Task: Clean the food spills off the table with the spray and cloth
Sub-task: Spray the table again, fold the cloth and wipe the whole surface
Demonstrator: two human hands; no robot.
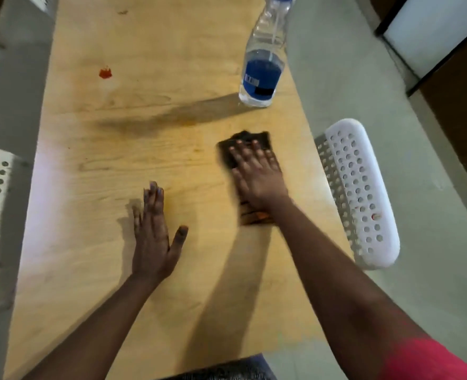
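Head view, right hand: the right hand (257,174) lies flat with straight fingers, pressing the cloth (244,149) onto the worktop (144,270).
Head view, left hand: the left hand (152,237) rests flat on the worktop, fingers spread, holding nothing.
Cloth position: right side of the worktop, under the right hand; its dark edges show past the fingertips and at the wrist.
Spray bottle position: the spray bottle (262,69) stands upright near the far right edge, apart from the cloth.
Spill position: a red spill (105,73) sits far left, well apart from the cloth; a smaller dark mark (122,12) lies further back.
Risk 1: a wide stroke toward the bottle could likely knock it over the near edge.
Risk 2: wiping the red spill dry may smear it across the wood.
Materials: worktop is smooth pale wood with visible grain; cloth is dark, soft, folded; bottle is clear plastic, blue label; the chair (363,187) alongside is white perforated plastic.
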